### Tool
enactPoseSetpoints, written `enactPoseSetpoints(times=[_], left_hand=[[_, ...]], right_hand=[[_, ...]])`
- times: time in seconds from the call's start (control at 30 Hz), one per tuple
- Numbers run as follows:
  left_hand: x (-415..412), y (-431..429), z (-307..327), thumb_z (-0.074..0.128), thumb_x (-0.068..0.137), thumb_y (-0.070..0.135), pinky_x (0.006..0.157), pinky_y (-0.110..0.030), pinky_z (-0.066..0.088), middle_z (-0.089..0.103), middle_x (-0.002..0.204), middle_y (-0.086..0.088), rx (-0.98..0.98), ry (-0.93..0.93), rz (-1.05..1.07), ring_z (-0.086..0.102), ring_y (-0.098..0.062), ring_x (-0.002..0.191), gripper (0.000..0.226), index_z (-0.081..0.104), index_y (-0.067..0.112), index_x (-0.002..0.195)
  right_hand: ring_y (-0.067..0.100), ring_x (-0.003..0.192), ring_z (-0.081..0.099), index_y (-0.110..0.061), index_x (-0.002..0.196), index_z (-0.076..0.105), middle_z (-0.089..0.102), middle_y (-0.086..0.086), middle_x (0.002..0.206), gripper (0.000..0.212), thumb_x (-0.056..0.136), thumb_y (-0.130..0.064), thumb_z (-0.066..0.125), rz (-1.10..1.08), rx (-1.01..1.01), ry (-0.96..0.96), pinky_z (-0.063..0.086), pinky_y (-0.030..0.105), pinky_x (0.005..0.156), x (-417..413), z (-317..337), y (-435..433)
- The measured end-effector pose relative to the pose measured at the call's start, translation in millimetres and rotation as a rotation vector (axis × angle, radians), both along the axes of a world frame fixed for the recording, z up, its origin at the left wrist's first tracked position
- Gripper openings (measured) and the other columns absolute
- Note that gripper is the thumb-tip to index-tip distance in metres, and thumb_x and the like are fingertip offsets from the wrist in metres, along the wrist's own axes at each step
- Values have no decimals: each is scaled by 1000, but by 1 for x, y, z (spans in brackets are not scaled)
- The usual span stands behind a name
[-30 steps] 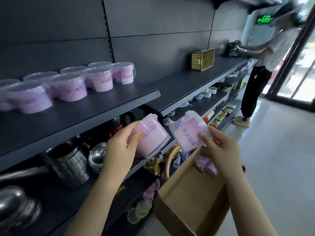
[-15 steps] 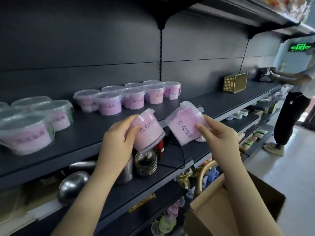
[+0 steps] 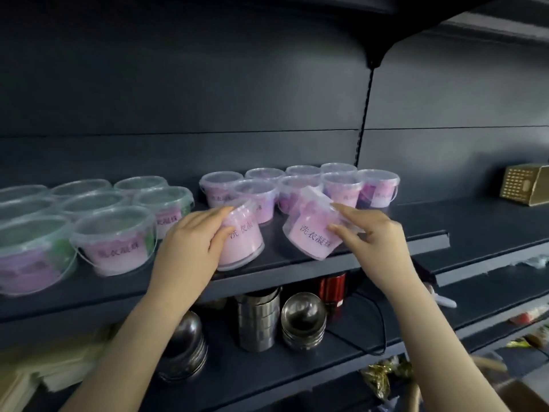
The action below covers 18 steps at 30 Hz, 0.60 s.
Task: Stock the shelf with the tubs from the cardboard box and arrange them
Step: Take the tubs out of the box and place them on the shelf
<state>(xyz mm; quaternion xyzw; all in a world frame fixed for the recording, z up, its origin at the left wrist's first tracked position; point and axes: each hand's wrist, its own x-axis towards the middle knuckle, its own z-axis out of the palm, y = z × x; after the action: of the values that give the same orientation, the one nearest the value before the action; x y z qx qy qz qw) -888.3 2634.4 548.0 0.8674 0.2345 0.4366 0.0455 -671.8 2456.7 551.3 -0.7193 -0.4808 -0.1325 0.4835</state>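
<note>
My left hand (image 3: 190, 248) grips a pink tub (image 3: 242, 242) with a clear lid, tilted, its base at the front of the dark shelf (image 3: 282, 275). My right hand (image 3: 368, 239) pinches a second pink tub (image 3: 312, 230), tilted over the shelf just right of the first. Behind them stands a cluster of several small pink tubs (image 3: 341, 185). Several wider tubs (image 3: 116, 236) with green and pink labels fill the shelf's left part. A corner of the cardboard box (image 3: 525, 394) shows at the bottom right.
A gold perforated box (image 3: 524, 184) sits on the shelf at the far right. Below, steel cups (image 3: 258, 319), stacked steel bowls (image 3: 303, 319) and a red can (image 3: 332, 288) stand on the lower shelf. An upper shelf bracket (image 3: 372, 59) hangs overhead.
Both hands have risen and carried the two tubs from in front of the shelf edge onto the shelf. The view has swung left toward the shelf; the person at the far right is out of frame.
</note>
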Motion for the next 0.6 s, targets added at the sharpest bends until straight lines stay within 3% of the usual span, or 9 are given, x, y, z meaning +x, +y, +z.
enactPoseSetpoints(times=[0.07, 0.17, 0.4, 0.6], left_hand=[[5, 10, 0, 60, 92, 21, 95, -43, 48, 66, 122, -2, 14, 36, 37, 60, -25, 112, 34, 62, 14, 125], [11, 16, -2, 49, 90, 34, 92, -45, 50, 67, 121, 0, 34, 70, 37, 62, -23, 110, 40, 63, 16, 122], [28, 29, -10, 41, 90, 41, 100, -44, 45, 63, 126, 6, 66, 167, 11, 57, -16, 118, 46, 62, 20, 126], [37, 40, -17, 45, 89, 39, 105, -33, 39, 61, 128, 10, 12, 120, -74, 52, -9, 121, 44, 61, 23, 126]], right_hand=[[11, 106, 57, -25, 121, 66, 69, -5, 113, 39, 83, -27, 73, 46, -42, -72, 50, 30, 87, 15, 1, 14], [12, 111, 55, -23, 121, 67, 70, -6, 114, 39, 83, -30, 72, 106, -114, -154, 51, 32, 89, 33, 1, 31], [5, 106, 54, -27, 118, 69, 67, -15, 118, 37, 82, -30, 74, 217, -233, -339, 28, 3, 93, 58, 1, 57], [11, 112, 53, -32, 120, 67, 65, -16, 123, 37, 83, -30, 73, 271, -278, -312, 24, 0, 96, 69, -3, 68]])
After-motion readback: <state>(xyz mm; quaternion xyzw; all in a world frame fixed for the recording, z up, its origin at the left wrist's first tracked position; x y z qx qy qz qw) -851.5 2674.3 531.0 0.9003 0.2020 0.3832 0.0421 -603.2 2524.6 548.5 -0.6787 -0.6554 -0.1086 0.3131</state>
